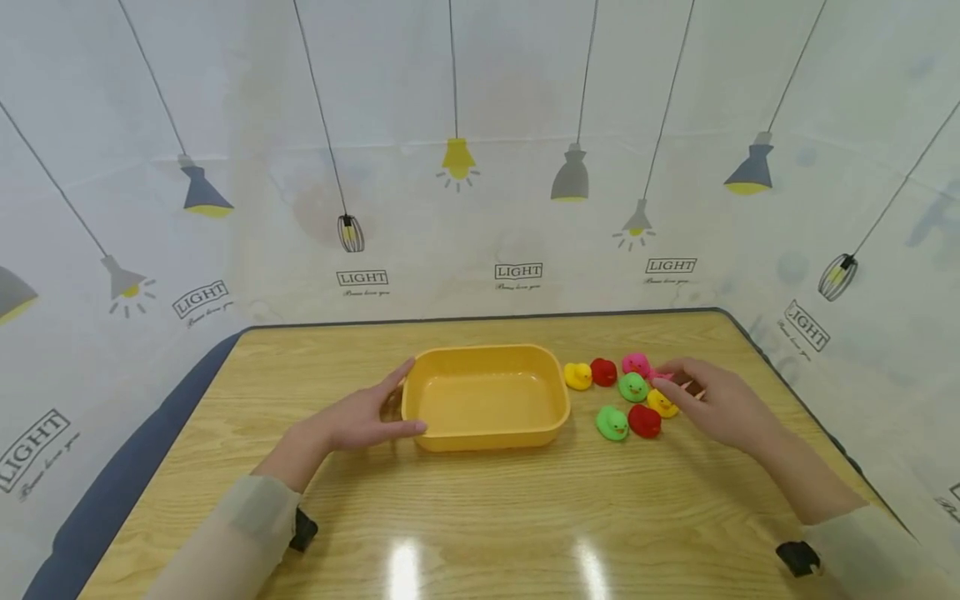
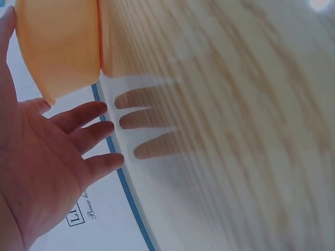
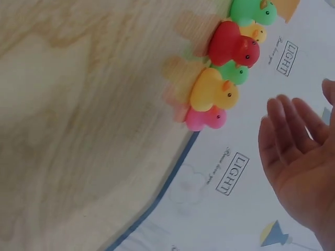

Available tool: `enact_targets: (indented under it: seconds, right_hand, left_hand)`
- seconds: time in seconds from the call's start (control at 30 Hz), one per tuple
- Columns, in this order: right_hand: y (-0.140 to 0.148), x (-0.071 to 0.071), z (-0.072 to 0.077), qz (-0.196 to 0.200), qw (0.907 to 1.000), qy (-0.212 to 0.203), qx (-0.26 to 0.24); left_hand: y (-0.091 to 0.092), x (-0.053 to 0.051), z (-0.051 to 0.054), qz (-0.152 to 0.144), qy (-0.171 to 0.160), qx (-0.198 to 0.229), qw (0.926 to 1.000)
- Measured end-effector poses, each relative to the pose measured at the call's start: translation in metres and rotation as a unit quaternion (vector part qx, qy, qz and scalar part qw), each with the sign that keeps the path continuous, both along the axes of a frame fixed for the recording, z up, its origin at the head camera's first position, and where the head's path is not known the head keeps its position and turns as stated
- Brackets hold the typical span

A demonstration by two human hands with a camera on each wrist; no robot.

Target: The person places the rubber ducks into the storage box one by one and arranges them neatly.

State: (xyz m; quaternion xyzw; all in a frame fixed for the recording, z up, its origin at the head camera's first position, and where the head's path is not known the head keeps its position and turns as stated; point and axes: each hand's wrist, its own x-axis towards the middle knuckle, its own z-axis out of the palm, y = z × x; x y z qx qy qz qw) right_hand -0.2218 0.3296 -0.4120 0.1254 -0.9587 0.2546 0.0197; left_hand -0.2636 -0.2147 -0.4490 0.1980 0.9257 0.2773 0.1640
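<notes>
An orange-yellow plastic tub (image 1: pixel 486 440) sits on the table. My left hand (image 1: pixel 369 417) spans its left end, thumb at the near rim and forefinger by the far corner. In the left wrist view, the other fingers (image 2: pixel 90 137) spread out fairly straight beside the tub. To the tub's right is a loose cluster of small rubber ducks: yellow (image 1: pixel 577 377), red (image 1: pixel 645 421), green (image 1: pixel 612 423) and pink (image 1: pixel 636 363). My right hand (image 1: pixel 723 404) hovers at the cluster's right side, partly covering a pink duck. Its loosely bent fingers hold nothing in the right wrist view.
The wood-grain table (image 1: pixel 480 517) has a dark blue edge at the back and sides. A pale backdrop (image 1: pixel 517 75) printed with lamps rises behind it and at both sides. Dark straps (image 1: pixel 303 530) show at both wrists.
</notes>
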Motion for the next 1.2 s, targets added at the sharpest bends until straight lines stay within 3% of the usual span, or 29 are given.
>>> enact_targets:
  seconds: [0.2, 0.37, 0.73, 1.2]
  right_hand:
    - [0.017, 0.002, -0.01, 0.012, 0.9988, -0.023, -0.043]
    - [0.024, 0.0, -0.019, 0.029, 0.9946, -0.069, -0.071]
    - [0.024, -0.006, -0.039, 0.058, 0.9877, -0.126, -0.072]
    - [0.016, -0.005, -0.043, 0.041, 0.9895, -0.125, -0.06]
  left_hand:
    - [-0.001, -0.001, -0.001, -0.001, -0.009, 0.006, 0.9999]
    - [-0.002, 0.0, -0.003, 0.001, -0.009, 0.008, 0.9999]
    - [-0.001, 0.0, -0.002, 0.005, -0.012, 0.01, 0.9999]
    - [-0.002, 0.001, -0.006, 0.009, -0.019, 0.019, 0.9996]
